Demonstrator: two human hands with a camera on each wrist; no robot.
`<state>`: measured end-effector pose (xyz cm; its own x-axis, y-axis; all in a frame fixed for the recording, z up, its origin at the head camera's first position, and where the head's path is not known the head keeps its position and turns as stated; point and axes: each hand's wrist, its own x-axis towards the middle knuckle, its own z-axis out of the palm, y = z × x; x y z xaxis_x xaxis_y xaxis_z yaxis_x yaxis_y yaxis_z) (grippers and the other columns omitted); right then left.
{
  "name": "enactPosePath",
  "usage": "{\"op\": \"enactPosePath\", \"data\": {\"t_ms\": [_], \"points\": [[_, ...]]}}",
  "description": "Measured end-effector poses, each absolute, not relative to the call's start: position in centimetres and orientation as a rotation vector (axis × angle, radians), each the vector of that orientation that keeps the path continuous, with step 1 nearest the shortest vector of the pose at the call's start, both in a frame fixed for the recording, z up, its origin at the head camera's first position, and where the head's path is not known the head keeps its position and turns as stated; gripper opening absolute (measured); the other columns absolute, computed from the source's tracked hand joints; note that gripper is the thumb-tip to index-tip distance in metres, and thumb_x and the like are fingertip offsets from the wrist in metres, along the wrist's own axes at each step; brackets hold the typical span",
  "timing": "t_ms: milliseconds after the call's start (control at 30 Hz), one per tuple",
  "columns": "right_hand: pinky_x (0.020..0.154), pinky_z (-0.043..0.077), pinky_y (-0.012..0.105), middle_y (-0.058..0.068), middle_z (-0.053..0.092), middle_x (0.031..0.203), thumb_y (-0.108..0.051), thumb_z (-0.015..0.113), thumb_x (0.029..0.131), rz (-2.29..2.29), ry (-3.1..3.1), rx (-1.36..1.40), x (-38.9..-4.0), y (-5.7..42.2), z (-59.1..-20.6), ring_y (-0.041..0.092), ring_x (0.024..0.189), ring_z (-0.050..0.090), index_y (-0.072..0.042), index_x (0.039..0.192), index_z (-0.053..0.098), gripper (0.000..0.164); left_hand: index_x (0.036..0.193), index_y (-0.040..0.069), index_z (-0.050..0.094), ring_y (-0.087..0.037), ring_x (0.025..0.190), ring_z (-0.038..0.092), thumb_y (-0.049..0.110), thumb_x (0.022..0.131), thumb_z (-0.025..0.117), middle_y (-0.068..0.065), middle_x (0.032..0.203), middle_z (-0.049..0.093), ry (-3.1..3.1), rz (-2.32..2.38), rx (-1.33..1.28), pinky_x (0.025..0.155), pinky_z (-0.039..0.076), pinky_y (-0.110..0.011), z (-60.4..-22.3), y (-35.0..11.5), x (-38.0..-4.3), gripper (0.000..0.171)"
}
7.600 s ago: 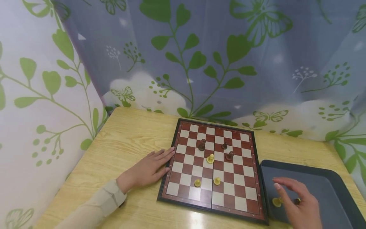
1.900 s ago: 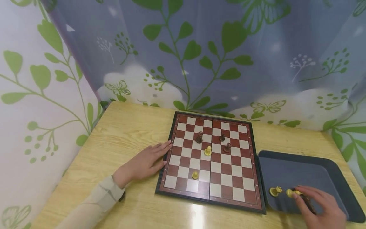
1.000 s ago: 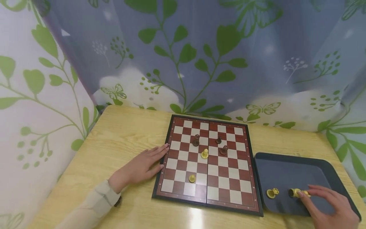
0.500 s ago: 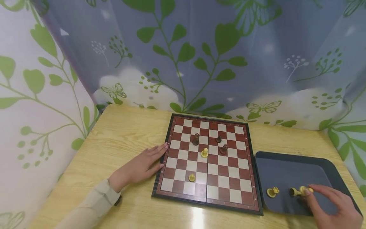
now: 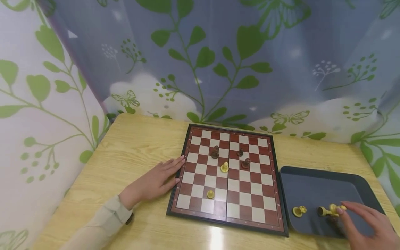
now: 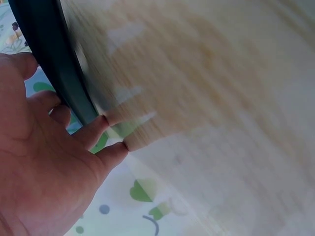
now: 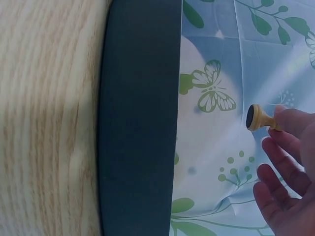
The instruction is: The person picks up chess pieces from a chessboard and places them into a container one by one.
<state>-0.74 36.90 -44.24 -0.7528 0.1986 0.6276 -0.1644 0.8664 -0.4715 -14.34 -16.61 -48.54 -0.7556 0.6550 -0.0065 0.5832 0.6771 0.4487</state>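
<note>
My right hand point(image 5: 370, 222) pinches a small yellow pawn point(image 7: 261, 119) between thumb and index finger; the other fingers are loosely bent. In the head view it is over the right part of the dark grey tray point(image 5: 318, 177). Close to the held pawn are a yellow chess piece lying on its side point(image 5: 323, 211) and a dark one point(image 5: 333, 219), partly hidden. Another yellow chess piece point(image 5: 298, 211) lies further left in the tray. My left hand point(image 5: 153, 182), fingers extended, rests against the left edge of the chessboard point(image 5: 245, 210).
On the board stand two yellow pawns point(image 5: 210, 194) point(image 5: 224, 167), a tall dark piece point(image 5: 215, 152), a small dark pawn point(image 5: 240, 152) and another dark piece point(image 5: 246, 164). A wooden table point(image 5: 137, 139) lies beneath. A leaf-patterned curtain point(image 5: 156, 62) hangs behind.
One yellow pawn has left the board's front middle since the earliest frame. My right hand, then loosely open over the tray, now pinches a yellow pawn there. The left hand stays at the board's edge.
</note>
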Motion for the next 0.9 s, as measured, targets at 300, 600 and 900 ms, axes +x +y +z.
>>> {"op": "enactPosePath", "data": {"t_ms": [300,600,900], "points": [[0.086,0.029,0.003,-0.030,0.054,0.100,0.014,0.080,0.073,0.691,-2.297,0.037,-1.2,37.2,-44.8,-0.029,0.102,0.041,0.014,0.090,0.073,0.019,0.163,0.013,0.025,-0.041,0.150,0.032,0.039,0.109,0.045,-0.003,0.169,0.020,2.737,0.634,1.038,0.118,0.027,-0.067,-48.7,-16.7,-14.3,0.063],[0.088,0.027,0.002,0.022,0.073,0.088,0.009,0.081,0.077,0.627,-2.352,-0.157,-1.3,36.0,-45.2,-0.030,0.098,0.031,0.010,0.094,0.075,0.019,0.164,0.018,0.022,-0.039,0.151,0.029,0.042,0.109,0.041,0.002,0.170,0.015,2.735,0.616,1.002,0.121,0.024,-0.063,-48.9,-16.7,-14.3,0.063],[0.092,0.041,0.064,0.033,0.068,0.101,0.006,0.079,0.082,0.655,-2.428,-0.278,-1.6,34.5,-44.8,0.046,0.096,0.053,0.008,0.102,0.075,0.021,0.164,0.018,0.020,-0.038,0.152,0.027,0.043,0.110,0.040,0.003,0.171,0.014,2.735,0.602,1.011,0.122,0.024,-0.061,-48.7,-16.6,-14.4,0.063]]}}
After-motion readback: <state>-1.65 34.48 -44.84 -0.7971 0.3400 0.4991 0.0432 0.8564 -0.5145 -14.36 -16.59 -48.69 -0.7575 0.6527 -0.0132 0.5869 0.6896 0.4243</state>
